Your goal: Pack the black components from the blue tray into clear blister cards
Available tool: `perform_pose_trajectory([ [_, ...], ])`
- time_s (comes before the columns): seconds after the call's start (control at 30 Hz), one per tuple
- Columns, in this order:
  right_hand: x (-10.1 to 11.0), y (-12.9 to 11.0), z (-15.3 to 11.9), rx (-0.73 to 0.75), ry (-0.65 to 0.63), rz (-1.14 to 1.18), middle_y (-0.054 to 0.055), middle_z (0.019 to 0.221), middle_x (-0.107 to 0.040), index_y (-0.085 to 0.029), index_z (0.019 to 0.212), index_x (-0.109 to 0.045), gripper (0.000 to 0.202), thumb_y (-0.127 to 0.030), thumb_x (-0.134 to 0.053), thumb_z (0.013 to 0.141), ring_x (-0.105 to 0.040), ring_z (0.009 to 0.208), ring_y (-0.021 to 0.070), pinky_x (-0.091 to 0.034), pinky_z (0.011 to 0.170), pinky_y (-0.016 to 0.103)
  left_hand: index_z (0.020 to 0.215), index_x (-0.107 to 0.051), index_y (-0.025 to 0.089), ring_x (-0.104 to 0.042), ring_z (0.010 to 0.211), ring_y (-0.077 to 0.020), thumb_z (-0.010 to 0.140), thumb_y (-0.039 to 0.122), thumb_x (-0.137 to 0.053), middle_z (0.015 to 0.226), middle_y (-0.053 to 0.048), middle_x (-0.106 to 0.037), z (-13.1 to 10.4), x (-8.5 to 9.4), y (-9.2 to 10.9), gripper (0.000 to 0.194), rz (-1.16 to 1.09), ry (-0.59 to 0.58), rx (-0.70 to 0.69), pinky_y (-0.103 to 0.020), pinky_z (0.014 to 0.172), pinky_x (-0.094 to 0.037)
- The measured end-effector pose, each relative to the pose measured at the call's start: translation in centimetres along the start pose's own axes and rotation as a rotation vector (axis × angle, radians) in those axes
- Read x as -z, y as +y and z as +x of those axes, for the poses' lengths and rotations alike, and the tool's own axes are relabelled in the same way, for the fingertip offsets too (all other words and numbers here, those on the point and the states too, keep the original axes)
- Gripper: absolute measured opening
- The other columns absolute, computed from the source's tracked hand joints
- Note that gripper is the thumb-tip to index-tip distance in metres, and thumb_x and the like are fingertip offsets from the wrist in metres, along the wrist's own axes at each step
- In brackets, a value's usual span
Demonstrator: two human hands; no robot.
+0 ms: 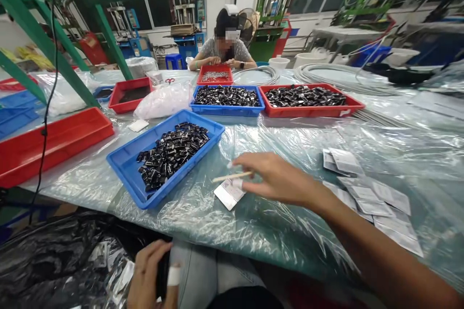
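Note:
My right hand (277,178) is over the table, a thin pale stick (232,176) pinched between its fingers. Under the stick lies a small silver-white packet (228,195), close to the fingertips. White wrapping covers one fingertip. Low in the view, my left hand (152,275) is curled beside my lap, with white tape around a digit. Something dark shows between its fingers and thumb, but I cannot make out what. A blue tray (126,166) of small black parts (174,154) stands left of my right hand.
Flat packets (377,198) lie at the right. Behind stand a blue tray (226,110) and a red tray (308,112) of black parts. An empty red tray (72,135) is at left, a black bag (54,256) below. A co-worker (224,48) sits opposite.

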State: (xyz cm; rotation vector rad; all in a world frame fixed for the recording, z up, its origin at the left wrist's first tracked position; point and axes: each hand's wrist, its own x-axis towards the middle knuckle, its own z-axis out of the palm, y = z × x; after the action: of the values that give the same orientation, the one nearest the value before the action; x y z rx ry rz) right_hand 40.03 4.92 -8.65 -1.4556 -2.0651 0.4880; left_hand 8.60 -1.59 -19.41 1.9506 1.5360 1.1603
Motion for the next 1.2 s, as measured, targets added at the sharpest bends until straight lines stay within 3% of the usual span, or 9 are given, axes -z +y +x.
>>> perform_pose_trajectory([
  [0.07, 0.5, 0.4, 0.0, -0.102, 0.126, 0.280, -0.002, 0.055, -0.047, -0.022, 0.070, -0.066, 0.034, -0.049, -0.057, 0.088, -0.039, 0.050, 0.0120, -0.033, 0.052, 0.026, 0.112, -0.062, 0.026, -0.056, 0.111, -0.0320, 0.081, 0.034, -0.063, 0.116, -0.012, -0.059, 1.8, -3.3, 1.4, 0.032, 0.018, -0.064, -0.109, -0.049, 0.095, -0.045],
  [0.13, 0.0, 1.2, 0.5, -0.201, 0.182, 0.642, -0.005, 0.048, -0.030, -0.020, 0.057, -0.058, 0.051, -0.059, -0.050, 0.089, -0.027, 0.045, 0.0104, -0.024, 0.047, 0.025, 0.125, -0.054, 0.022, -0.049, 0.119, -0.0347, 0.081, 0.043, -0.063, 0.126, -0.015, -0.053, 4.3, -6.9, 3.3, 0.049, 0.061, -0.195, -0.163, -0.050, 0.098, -0.042],
  [0.2, -1.4, 2.0, 1.3, -0.236, 0.236, 0.967, -0.006, 0.047, -0.020, -0.020, 0.053, -0.054, 0.053, -0.061, -0.052, 0.087, -0.022, 0.044, 0.0095, -0.018, 0.046, 0.024, 0.132, -0.047, 0.016, -0.045, 0.121, -0.0381, 0.078, 0.049, -0.065, 0.130, -0.019, -0.048, 6.7, -10.2, 5.2, 0.066, 0.107, -0.316, -0.227, -0.052, 0.098, -0.041],
  [0.33, -5.5, 3.3, 3.1, -0.238, 0.414, 1.227, -0.006, 0.045, -0.020, -0.018, 0.046, -0.045, 0.052, -0.053, -0.060, 0.082, -0.020, 0.043, 0.0080, -0.013, 0.046, 0.024, 0.124, -0.051, 0.012, -0.049, 0.108, -0.0346, 0.083, 0.035, -0.058, 0.114, -0.016, -0.053, 9.3, -13.8, 6.8, 0.048, 0.248, -0.459, -0.278, -0.049, 0.092, -0.041],
  [0.5, -8.4, 4.5, 4.4, -0.195, 0.499, 1.217, -0.005, 0.042, -0.024, -0.019, 0.042, -0.035, 0.055, -0.048, -0.058, 0.084, -0.018, 0.040, 0.0073, -0.012, 0.042, 0.025, 0.121, -0.050, 0.015, -0.048, 0.105, -0.0316, 0.082, 0.029, -0.055, 0.111, -0.012, -0.051, 9.3, -13.9, 6.2, 0.042, 0.280, -0.487, -0.280, -0.046, 0.092, -0.039],
  [0.67, -9.2, 5.1, 4.0, -0.163, 0.373, 1.200, -0.006, 0.041, -0.024, -0.020, 0.042, -0.032, 0.056, -0.045, -0.061, 0.083, -0.019, 0.039, 0.0069, -0.014, 0.041, 0.025, 0.120, -0.051, 0.016, -0.048, 0.103, -0.0318, 0.083, 0.031, -0.053, 0.112, -0.013, -0.051, 9.3, -13.9, 5.9, 0.040, 0.264, -0.476, -0.283, -0.046, 0.090, -0.039],
  [0.93, -5.7, 4.1, -0.8, -0.315, 0.233, 1.245, -0.007, 0.041, -0.023, -0.018, 0.043, -0.037, 0.055, -0.044, -0.063, 0.083, -0.018, 0.037, 0.0059, -0.014, 0.042, 0.024, 0.128, -0.048, 0.013, -0.046, 0.108, -0.0334, 0.082, 0.028, -0.053, 0.118, -0.015, -0.050, 8.9, -14.3, 5.8, 0.049, 0.273, -0.458, -0.267, -0.047, 0.093, -0.038],
  [1.07, -5.2, 3.1, 1.2, -0.288, 0.320, 1.349, -0.008, 0.041, -0.018, -0.019, 0.042, -0.032, 0.056, -0.046, -0.060, 0.083, -0.014, 0.036, 0.0052, -0.013, 0.041, 0.024, 0.132, -0.043, 0.013, -0.045, 0.110, -0.0340, 0.082, 0.037, -0.057, 0.121, -0.015, -0.050, 8.9, -13.4, 5.9, 0.058, 0.255, -0.448, -0.279, -0.048, 0.093, -0.038],
  [1.2, -7.6, 2.6, 3.7, -0.280, 0.364, 1.375, -0.008, 0.041, -0.019, -0.020, 0.043, -0.031, 0.056, -0.048, -0.057, 0.083, -0.013, 0.035, 0.0053, -0.011, 0.040, 0.023, 0.121, -0.050, 0.014, -0.048, 0.104, -0.0319, 0.082, 0.034, -0.057, 0.113, -0.013, -0.052, 8.6, -12.9, 5.4, 0.045, 0.264, -0.436, -0.246, -0.046, 0.090, -0.039],
])
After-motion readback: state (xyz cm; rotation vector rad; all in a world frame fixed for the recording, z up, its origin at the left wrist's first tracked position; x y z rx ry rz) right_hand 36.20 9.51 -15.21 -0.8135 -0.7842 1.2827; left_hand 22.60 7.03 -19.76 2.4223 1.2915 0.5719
